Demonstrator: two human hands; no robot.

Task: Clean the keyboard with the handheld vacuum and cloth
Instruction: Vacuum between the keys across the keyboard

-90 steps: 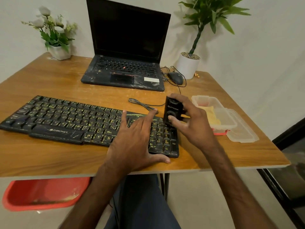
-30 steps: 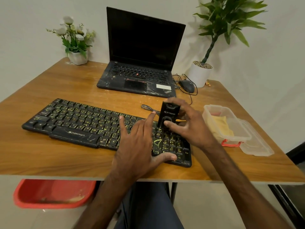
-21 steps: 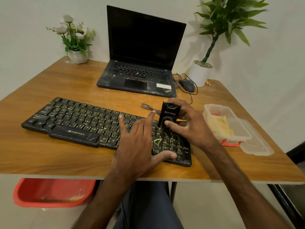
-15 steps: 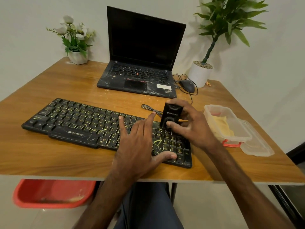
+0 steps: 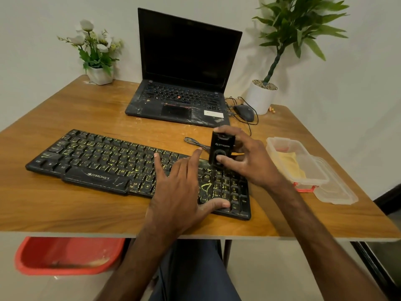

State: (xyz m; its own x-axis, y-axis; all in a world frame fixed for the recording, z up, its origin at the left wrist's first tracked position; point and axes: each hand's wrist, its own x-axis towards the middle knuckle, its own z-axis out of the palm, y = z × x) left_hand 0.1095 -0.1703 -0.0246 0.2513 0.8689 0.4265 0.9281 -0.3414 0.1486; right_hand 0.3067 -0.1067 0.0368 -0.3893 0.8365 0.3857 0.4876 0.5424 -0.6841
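A black keyboard (image 5: pixel 104 161) with yellow-green lettering lies across the wooden table (image 5: pixel 65 211). My left hand (image 5: pixel 182 190) rests flat on its right half, fingers spread and thumb near the front edge. My right hand (image 5: pixel 249 161) grips a small black handheld vacuum (image 5: pixel 221 148) upright, its lower end on the keys at the keyboard's far right, thumb on its front. A yellow cloth (image 5: pixel 290 164) lies inside a clear plastic container (image 5: pixel 312 177) to the right.
An open black laptop (image 5: pixel 184 92) stands behind the keyboard, with a mouse (image 5: pixel 244 112) and cables beside it. A flower pot (image 5: pixel 98 74) sits back left, a potted plant (image 5: pixel 261 96) back right. The container's lid (image 5: pixel 338 192) leans alongside. A red bin (image 5: pixel 65 255) is under the table.
The vacuum in my right hand has shifted slightly back along the keyboard's right end. My left hand has stayed flat on the keys. The camera view has turned a little.
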